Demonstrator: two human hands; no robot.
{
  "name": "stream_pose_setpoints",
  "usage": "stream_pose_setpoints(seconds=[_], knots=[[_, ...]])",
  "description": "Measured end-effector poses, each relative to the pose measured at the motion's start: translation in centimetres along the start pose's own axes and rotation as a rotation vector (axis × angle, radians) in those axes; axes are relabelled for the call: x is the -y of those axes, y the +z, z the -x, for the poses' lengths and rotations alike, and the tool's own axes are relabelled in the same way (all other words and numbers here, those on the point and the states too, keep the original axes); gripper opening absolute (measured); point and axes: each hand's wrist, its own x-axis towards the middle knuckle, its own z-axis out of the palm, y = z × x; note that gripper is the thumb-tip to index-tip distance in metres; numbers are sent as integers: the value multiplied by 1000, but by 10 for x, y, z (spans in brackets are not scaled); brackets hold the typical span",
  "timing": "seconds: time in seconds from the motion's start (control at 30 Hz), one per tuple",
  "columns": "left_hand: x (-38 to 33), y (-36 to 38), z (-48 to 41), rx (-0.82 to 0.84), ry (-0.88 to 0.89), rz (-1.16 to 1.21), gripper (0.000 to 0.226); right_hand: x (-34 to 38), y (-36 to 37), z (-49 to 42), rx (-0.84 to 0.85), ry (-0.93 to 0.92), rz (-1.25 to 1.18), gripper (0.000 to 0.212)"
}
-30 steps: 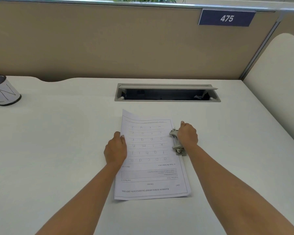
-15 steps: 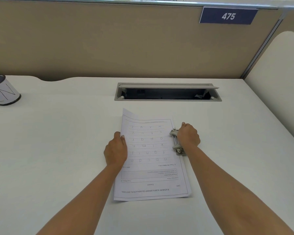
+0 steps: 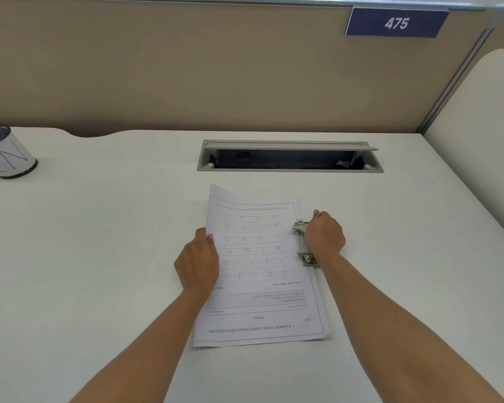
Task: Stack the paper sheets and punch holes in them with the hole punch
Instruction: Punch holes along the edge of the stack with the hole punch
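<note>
Tabletop (image 3: 99, 257): white, tan partition (image 3: 186, 68) behind. Paper sheets (image 3: 259, 271) centred, hole punch (image 3: 303, 242) on their right edge. Right hand (image 3: 325, 235) curled, pressing the punch. Left hand (image 3: 198, 263) grips the sheets' left edge.

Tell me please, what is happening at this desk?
A person is punching holes in paper sheets that lie on a white desk. The right hand grips and bears down on the hole punch, which sits on the right edge of the sheets. The left hand holds their left edge, thumb on top, and the far left corner curls up a little. Whether the holes are cut through cannot be seen. A cup stands at the far left.
</note>
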Motion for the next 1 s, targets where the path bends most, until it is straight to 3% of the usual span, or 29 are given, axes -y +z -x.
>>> stream_pose_setpoints(seconds=[1.0], knots=[[2,8,-2,6,19,-43,26,1,-2,2,-55,5,95,40]])
